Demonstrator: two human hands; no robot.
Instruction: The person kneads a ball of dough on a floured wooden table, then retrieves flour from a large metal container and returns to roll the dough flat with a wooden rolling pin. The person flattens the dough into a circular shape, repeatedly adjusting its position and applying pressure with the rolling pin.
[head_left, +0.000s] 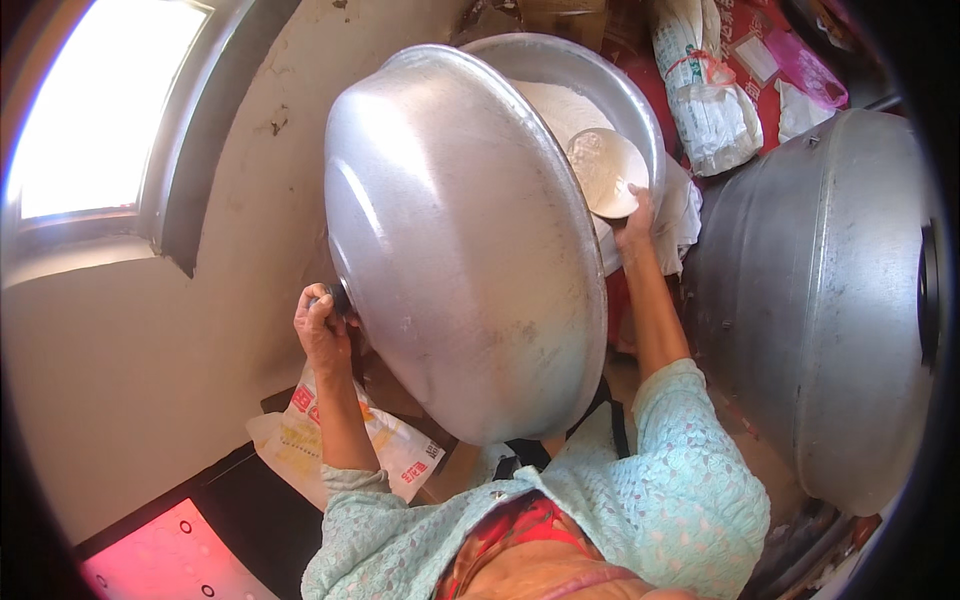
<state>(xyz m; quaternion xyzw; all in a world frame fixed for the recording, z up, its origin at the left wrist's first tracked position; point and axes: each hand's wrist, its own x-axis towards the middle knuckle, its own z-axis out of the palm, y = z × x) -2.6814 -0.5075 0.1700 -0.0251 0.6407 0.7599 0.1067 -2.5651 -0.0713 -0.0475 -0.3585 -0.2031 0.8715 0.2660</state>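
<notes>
My left hand is closed round the dark knob of a large domed metal lid, which it holds tilted up on edge. Behind the lid stands a wide metal basin with white flour-like powder in it. Over the basin's right side, my right hand grips the rim of a round, pale bowl. Some of the same pale powder appears to lie in the bowl. The lid hides the left part of the basin.
To the right stands a big dark metal pot. A rolled white sack and a pink plastic bag lie at the far right. On the left are a wall and a bright window. A printed plastic bag lies below my left hand.
</notes>
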